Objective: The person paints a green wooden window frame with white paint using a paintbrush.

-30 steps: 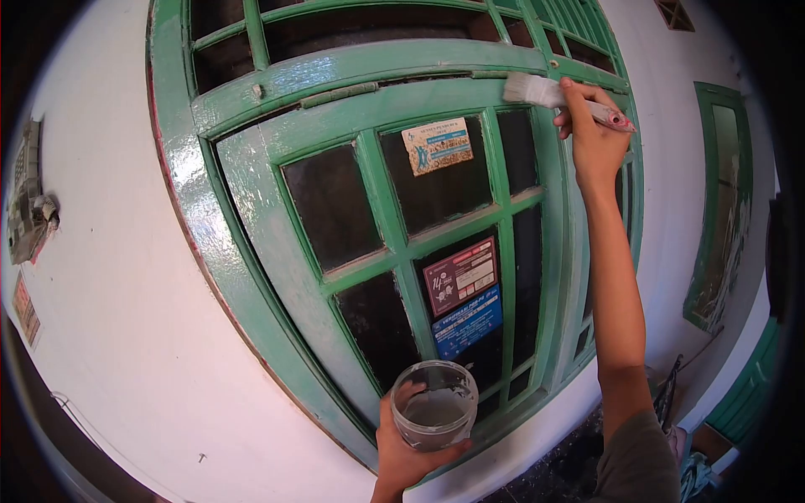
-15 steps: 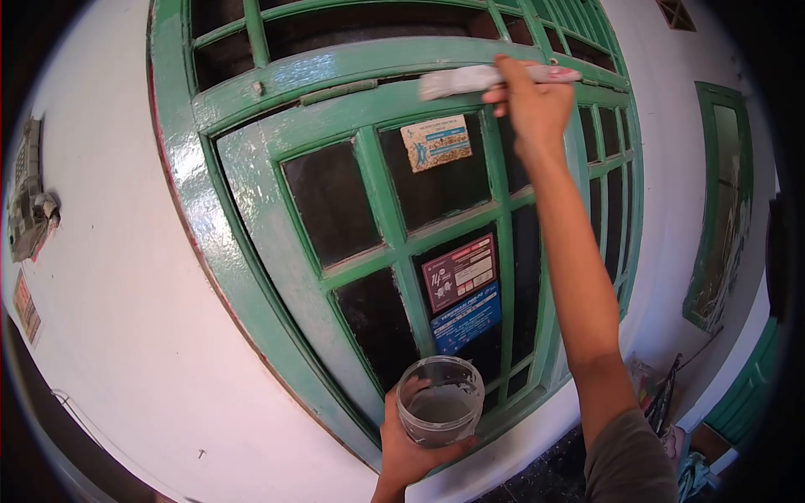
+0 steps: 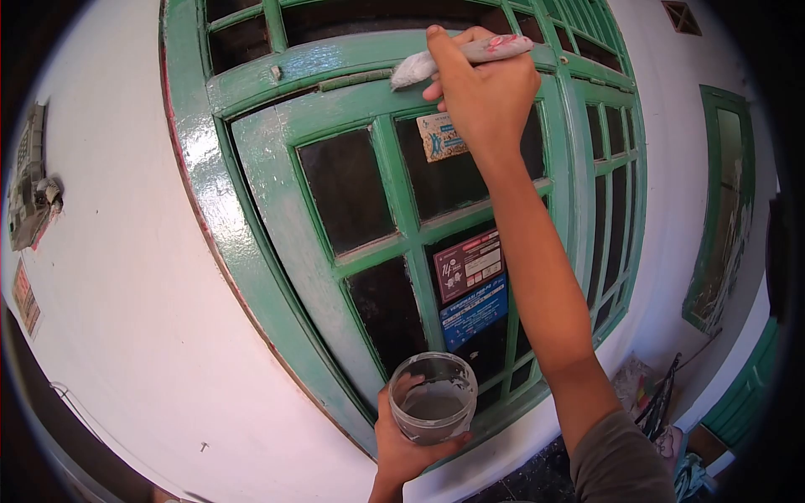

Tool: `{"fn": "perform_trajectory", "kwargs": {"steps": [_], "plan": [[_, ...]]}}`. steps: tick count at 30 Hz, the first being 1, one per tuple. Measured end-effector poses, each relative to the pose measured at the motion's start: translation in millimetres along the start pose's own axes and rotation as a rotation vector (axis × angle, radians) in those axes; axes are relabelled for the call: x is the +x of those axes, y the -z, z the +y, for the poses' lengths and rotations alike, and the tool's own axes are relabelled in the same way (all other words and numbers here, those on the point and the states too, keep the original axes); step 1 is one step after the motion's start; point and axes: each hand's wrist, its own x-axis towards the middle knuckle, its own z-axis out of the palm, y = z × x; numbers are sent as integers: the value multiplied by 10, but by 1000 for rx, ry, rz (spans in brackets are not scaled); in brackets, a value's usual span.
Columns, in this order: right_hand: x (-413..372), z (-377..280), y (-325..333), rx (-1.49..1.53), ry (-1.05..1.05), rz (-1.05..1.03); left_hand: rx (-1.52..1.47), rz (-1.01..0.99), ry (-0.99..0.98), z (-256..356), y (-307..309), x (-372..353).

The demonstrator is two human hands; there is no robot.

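Observation:
My right hand (image 3: 495, 92) is closed around the handle of a paintbrush (image 3: 413, 70), whose pale bristles meet the top rail of the green window frame (image 3: 348, 105), close to a hinge (image 3: 356, 80). Below, my left hand (image 3: 402, 444) grips a clear plastic jar (image 3: 433, 398) from the side. Some greyish liquid lies inside the jar, and smears cling to its wall. Wet-looking shine covers the frame's left side. Behind my right wrist, a worn sticker (image 3: 440, 138) on the glass is partly covered.
A maroon sticker (image 3: 468, 267) and a blue sticker (image 3: 475, 314) are on a lower pane. White wall (image 3: 168, 318) borders the window at left. An electric meter box (image 3: 29, 180) hangs far left. Another green-framed window (image 3: 721, 210) and bundled items (image 3: 658, 402) stand at right.
My right hand and the paintbrush have moved left and slightly up along the rail. The view has shifted a little; the left hand still holds the jar.

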Motion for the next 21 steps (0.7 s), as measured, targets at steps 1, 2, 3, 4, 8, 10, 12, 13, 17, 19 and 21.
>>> {"fn": "perform_trajectory", "kwargs": {"steps": [1,2,3,4,8,10,12,13,17,19,21], "plan": [[25,50,28,89,-64,1,-4,4,15,4,2,1],[84,150,86,179,-129,4,-2,-3,18,4,14,-6],[136,229,167,269,-192,7,0,-9,20,3,28,-6],[174,271,288,309,-243,-6,0,-16,19,3,32,-1],[316,737,924,78,-197,71,7,-42,-3,6,20,11],[333,766,1099,-32,-141,118,9,-56,-32,-2,17,11],[347,738,1216,-97,-99,114,2,-54,-7,-18,5,16],[350,714,1251,-131,-79,111,-1,-53,6,-25,-3,17],[338,632,1184,-370,26,193,-8,-66,10,26,-10,22],[287,651,1062,-424,104,181,22,-70,-36,-56,18,14],[184,562,855,-342,68,104,7,-66,-40,-81,27,3]]}}
